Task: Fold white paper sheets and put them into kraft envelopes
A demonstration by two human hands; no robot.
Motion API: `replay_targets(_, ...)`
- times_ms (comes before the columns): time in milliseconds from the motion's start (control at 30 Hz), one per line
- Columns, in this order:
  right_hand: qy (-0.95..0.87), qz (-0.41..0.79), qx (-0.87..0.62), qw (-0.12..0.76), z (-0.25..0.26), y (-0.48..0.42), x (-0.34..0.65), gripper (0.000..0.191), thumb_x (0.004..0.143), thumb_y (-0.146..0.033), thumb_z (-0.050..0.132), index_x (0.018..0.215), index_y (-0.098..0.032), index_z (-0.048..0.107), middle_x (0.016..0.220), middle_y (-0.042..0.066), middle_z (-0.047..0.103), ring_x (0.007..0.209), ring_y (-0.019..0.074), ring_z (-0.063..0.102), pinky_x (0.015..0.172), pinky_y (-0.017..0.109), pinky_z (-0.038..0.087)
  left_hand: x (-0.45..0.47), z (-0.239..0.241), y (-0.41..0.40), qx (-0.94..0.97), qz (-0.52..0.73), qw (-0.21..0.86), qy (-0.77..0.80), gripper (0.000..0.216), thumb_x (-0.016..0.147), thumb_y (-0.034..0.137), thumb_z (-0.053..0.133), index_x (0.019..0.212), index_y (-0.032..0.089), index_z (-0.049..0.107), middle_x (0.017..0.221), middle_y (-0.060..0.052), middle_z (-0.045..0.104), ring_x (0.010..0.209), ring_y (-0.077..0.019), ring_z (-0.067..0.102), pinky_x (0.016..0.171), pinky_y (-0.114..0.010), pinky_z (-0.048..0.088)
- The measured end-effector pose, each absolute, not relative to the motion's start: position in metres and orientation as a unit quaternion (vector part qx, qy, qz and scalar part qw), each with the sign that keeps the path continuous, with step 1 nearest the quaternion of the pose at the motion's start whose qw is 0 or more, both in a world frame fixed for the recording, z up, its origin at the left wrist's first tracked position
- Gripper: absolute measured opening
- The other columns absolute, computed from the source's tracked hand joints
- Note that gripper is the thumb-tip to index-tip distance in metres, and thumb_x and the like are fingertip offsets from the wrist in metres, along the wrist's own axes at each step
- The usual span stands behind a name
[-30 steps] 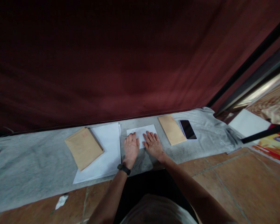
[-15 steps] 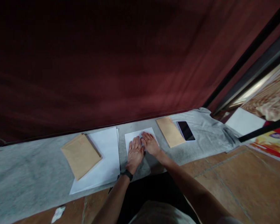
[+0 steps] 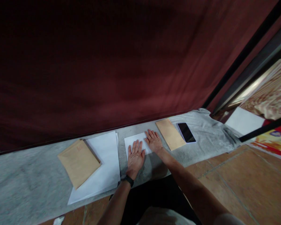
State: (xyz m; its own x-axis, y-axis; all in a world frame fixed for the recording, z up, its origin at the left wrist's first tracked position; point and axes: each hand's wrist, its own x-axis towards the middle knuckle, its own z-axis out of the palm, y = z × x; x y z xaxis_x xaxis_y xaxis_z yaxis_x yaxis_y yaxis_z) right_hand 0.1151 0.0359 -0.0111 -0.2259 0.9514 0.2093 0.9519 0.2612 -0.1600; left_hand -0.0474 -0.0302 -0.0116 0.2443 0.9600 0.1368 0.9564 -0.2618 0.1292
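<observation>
Under both palms lies a small white sheet of paper (image 3: 141, 140), on a grey cloth (image 3: 25, 175). My left hand (image 3: 135, 157) rests flat on the paper's left part, fingers spread. On its right side my right hand (image 3: 154, 142) presses flat, fingers apart, covering that edge. To the right is a brown envelope (image 3: 170, 133), with a dark-screened phone (image 3: 186, 132) beyond it. Left of my hands, larger white sheets (image 3: 105, 165) lie stacked, partly covered by a pile of brown envelopes (image 3: 79, 163).
A dark red curtain-like surface (image 3: 121, 68) rises behind the cloth. Tiled floor (image 3: 245, 178) runs along the near side. At the right stand dark metal bars (image 3: 243, 56), a white board (image 3: 244, 121) and a colourful printed package (image 3: 273, 142). A white scrap (image 3: 59, 220) lies on the floor.
My hands have moved apart on the paper: the right slid towards its right edge, and the left stays on the left part. The view has shifted slightly.
</observation>
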Motion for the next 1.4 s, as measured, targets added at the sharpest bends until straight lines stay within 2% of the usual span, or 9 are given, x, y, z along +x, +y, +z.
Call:
replay_targets(133, -0.767, -0.012, -0.624, 0.147, -0.010, 0.019, 0.118, 0.051, 0.107, -0.033, 0.038, 0.153, -0.011, 0.044, 0.159, 0.017, 0.042, 0.148, 0.0292, 0.040, 0.122, 0.052, 0.025, -0.047, -0.010, -0.030, 0.788, 0.085, 0.006, 0.609, 0.055, 0.104, 0.035, 0.034, 0.157, 0.020, 0.038, 0.166, -0.008, 0.033, 0.156, -0.0262, 0.023, 0.128, -0.054, 0.014)
replay_targets(267, -0.795, 0.000, -0.584, 0.162, -0.018, -0.018, 0.121, 0.049, 0.107, -0.039, 0.039, 0.153, -0.022, 0.047, 0.162, 0.009, 0.040, 0.149, 0.0278, 0.039, 0.124, 0.051, 0.023, -0.047, -0.009, -0.030, 0.791, 0.077, 0.001, 0.608, 0.056, 0.104, 0.035, 0.033, 0.157, 0.019, 0.038, 0.166, -0.009, 0.033, 0.156, -0.0261, 0.022, 0.128, -0.053, 0.014)
replay_targets(433, -0.786, 0.012, -0.596, 0.162, -0.025, -0.047, 0.128, 0.051, 0.108, -0.045, 0.036, 0.153, -0.024, 0.046, 0.162, 0.010, 0.039, 0.148, 0.0268, 0.039, 0.122, 0.048, 0.026, -0.045, -0.008, -0.029, 0.783, 0.070, -0.001, 0.618, 0.056, 0.105, 0.040, 0.033, 0.157, 0.021, 0.038, 0.166, -0.009, 0.032, 0.156, -0.0255, 0.021, 0.127, -0.051, 0.015)
replay_targets(567, -0.784, 0.010, -0.598, 0.165, -0.021, -0.049, 0.128, 0.052, 0.107, -0.045, 0.037, 0.155, -0.025, 0.043, 0.163, 0.010, 0.038, 0.149, 0.0268, 0.039, 0.122, 0.049, 0.026, -0.046, -0.010, -0.034, 0.736, 0.068, -0.022, 0.673, 0.063, 0.105, 0.046, 0.034, 0.157, 0.010, 0.037, 0.165, -0.018, 0.030, 0.155, -0.0290, 0.024, 0.126, -0.048, 0.018)
replay_targets(767, -0.778, 0.004, -0.610, 0.149, -0.017, -0.049, 0.126, 0.054, 0.106, -0.045, 0.040, 0.156, -0.025, 0.042, 0.163, 0.012, 0.036, 0.148, 0.0312, 0.040, 0.122, 0.053, 0.025, -0.042, -0.005, -0.031, 0.687, 0.082, -0.007, 0.722, 0.061, 0.104, 0.035, 0.033, 0.151, -0.003, 0.041, 0.160, -0.027, 0.035, 0.153, -0.0327, 0.028, 0.126, -0.049, 0.020)
replay_targets(933, -0.784, 0.010, -0.605, 0.139, -0.017, -0.050, 0.127, 0.051, 0.106, -0.040, 0.039, 0.153, -0.021, 0.047, 0.164, 0.013, 0.034, 0.149, 0.0325, 0.038, 0.122, 0.053, 0.024, -0.011, 0.001, -0.012, 0.778, 0.084, 0.040, 0.621, 0.054, 0.105, 0.032, 0.031, 0.153, 0.015, 0.045, 0.164, -0.011, 0.035, 0.155, -0.0275, 0.024, 0.127, -0.049, 0.018)
replay_targets(1033, -0.787, 0.014, -0.602, 0.135, -0.019, -0.049, 0.127, 0.051, 0.105, -0.035, 0.039, 0.151, -0.015, 0.049, 0.162, 0.014, 0.036, 0.150, 0.0319, 0.036, 0.123, 0.052, 0.022, 0.000, -0.002, -0.001, 0.794, 0.076, 0.053, 0.601, 0.053, 0.106, 0.037, 0.030, 0.155, 0.020, 0.044, 0.164, -0.007, 0.036, 0.155, -0.0267, 0.024, 0.127, -0.051, 0.019)
replay_targets(1200, -0.781, 0.011, -0.606, 0.150, -0.022, -0.049, 0.127, 0.051, 0.107, -0.041, 0.037, 0.153, -0.021, 0.046, 0.162, 0.012, 0.038, 0.150, 0.0317, 0.036, 0.122, 0.053, 0.022, -0.014, -0.007, 0.014, 0.802, 0.083, 0.038, 0.591, 0.055, 0.107, 0.041, 0.028, 0.156, 0.022, 0.042, 0.165, -0.004, 0.035, 0.156, -0.0231, 0.024, 0.128, -0.046, 0.019)
replay_targets(1400, -0.777, -0.001, -0.606, 0.167, -0.022, -0.051, 0.127, 0.051, 0.107, -0.041, 0.039, 0.155, -0.024, 0.044, 0.163, 0.011, 0.037, 0.149, 0.0313, 0.037, 0.121, 0.051, 0.023, -0.037, -0.009, 0.022, 0.756, 0.081, 0.012, 0.649, 0.060, 0.105, 0.044, 0.031, 0.156, 0.013, 0.040, 0.164, -0.013, 0.034, 0.155, -0.0277, 0.026, 0.126, -0.047, 0.020)
